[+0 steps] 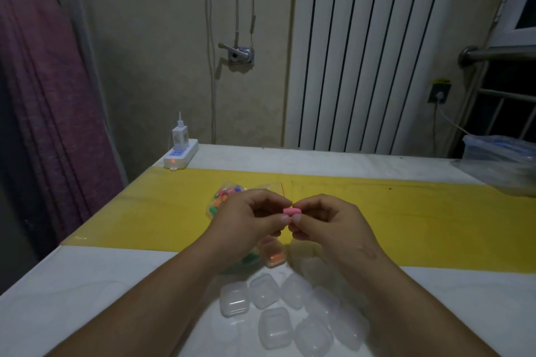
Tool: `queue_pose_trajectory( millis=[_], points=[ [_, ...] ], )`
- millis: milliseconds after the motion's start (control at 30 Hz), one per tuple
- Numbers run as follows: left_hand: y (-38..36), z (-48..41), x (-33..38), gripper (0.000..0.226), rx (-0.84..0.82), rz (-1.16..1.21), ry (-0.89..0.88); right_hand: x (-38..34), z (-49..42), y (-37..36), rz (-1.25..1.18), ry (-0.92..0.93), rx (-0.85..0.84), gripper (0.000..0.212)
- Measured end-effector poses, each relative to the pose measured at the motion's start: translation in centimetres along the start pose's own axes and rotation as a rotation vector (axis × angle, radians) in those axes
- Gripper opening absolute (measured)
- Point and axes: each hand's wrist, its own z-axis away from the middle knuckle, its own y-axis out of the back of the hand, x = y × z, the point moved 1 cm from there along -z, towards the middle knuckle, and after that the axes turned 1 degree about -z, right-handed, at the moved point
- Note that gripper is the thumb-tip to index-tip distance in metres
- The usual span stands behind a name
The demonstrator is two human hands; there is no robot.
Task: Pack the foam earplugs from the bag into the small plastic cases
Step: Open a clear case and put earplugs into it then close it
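Best to roll the pink earplug (291, 211) thin before easing it into a case, I judge; the right hand (327, 222) pinches one end, the left hand (252, 219), fingers curled, pinches the other; it is held above the tabletop (452, 304), the bag (222, 197) just behind the left hand, the clear cases (264, 290) lying nearer, between the forearms

The left hand (249, 217) and right hand (327, 223) are bare; both forearms are uncovered back to the table's (87, 284) near edge.
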Motion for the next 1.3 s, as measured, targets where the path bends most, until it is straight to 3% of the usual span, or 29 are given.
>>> queue_pose_trajectory(
  millis=[300,367,433,533,667,800,900,1033,1167,1300],
  points=[
    [-0.6,0.2,-0.2,0.017,0.026,-0.034,-0.044,0.2,-0.4,-0.1,-0.003,0.023,0.028,0.006],
    [-0.8,0.1,-0.8,0.021,0.042,-0.217,-0.091,0.2,-0.8,0.5,0.009,0.033,0.102,0.004],
    [-1.0,0.0,-1.1,0.019,0.049,-0.561,-0.174,0.4,-1.2,1.3,0.017,0.03,0.18,0.004],
    [-1.8,0.1,-0.8,0.036,-0.029,-0.968,-0.276,0.9,-1.6,2.0,0.011,0.004,0.238,0.005],
    [-2.6,0.3,-1.2,0.046,-0.167,-1.221,-0.311,1.3,-1.6,1.8,0.026,-0.003,0.236,0.004],
    [-2.5,0.3,-0.7,0.037,-0.206,-1.093,-0.265,1.2,-1.4,1.8,0.052,0.018,0.238,0.004],
    [-1.9,0.4,-0.4,0.028,-0.118,-0.803,-0.237,0.9,-1.4,2.0,0.066,0.033,0.262,0.008],
    [-0.7,0.4,-0.3,0.042,-0.019,-0.447,-0.147,0.3,-1.1,2.0,0.011,0.024,0.246,0.006],
    [0.1,0.4,-0.5,0.03,0.013,-0.164,-0.069,0.2,-0.8,1.5,0.015,0.013,0.184,0.011],
    [0.5,0.3,-0.7,0.028,0.008,-0.138,-0.028,0.4,-0.6,1.1,0.023,-0.008,0.178,0.007]
  ],
)
